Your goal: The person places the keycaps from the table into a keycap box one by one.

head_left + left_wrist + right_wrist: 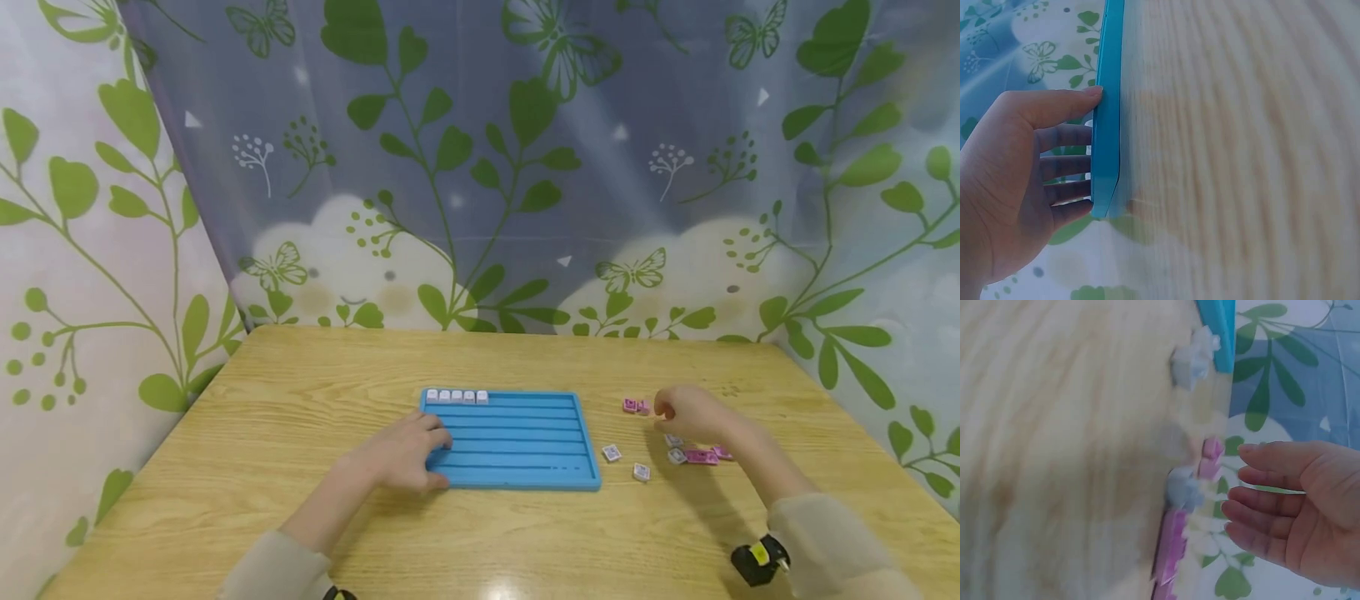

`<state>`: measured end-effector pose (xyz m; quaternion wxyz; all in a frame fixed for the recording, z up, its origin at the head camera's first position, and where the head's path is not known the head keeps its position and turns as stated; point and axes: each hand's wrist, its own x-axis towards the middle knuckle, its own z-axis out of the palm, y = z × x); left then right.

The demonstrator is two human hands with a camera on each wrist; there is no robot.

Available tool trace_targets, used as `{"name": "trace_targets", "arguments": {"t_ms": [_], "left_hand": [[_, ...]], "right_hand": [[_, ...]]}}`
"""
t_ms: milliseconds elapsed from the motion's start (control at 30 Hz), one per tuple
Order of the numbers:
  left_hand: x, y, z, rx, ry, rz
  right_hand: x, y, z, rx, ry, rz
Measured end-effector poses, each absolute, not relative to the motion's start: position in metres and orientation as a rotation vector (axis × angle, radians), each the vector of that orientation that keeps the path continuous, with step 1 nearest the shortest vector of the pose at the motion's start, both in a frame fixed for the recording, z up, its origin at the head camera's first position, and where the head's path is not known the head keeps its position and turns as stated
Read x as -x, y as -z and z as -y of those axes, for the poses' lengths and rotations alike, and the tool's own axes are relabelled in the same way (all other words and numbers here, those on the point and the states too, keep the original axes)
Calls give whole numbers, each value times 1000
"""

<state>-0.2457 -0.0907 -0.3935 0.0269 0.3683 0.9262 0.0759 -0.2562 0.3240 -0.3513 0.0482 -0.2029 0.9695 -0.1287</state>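
My left hand (401,450) rests on the left end of the blue tray (517,483). In the left wrist view its thumb touches the tray's edge and its fingers lie straight over the top. Several white keycaps (457,397) stand in a row in the tray's top left groove. My right hand (693,414) is over the loose keycaps right of the tray. Its fingers are loosely bent with nothing between them in the right wrist view. Closest to it are a pair of pink keycaps (631,406), white keycaps (1184,487) and a long pink keycap (702,457).
Two white keycaps, one by the tray's right edge (611,452) and another (641,472) nearer the front, lie apart on the wooden table (510,533). A patterned curtain (480,167) hangs behind the table and along its sides.
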Motion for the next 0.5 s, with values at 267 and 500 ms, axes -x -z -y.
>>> {"name": "trace_targets", "arguments": {"t_ms": [267,500], "left_hand": [[244,391,92,-1116,-246,-2857],[245,391,91,-1119,-251,-2856]], "right_hand": [[251,362,-336,541,389,-2919],[252,377,-339,562,433,-2923]]}}
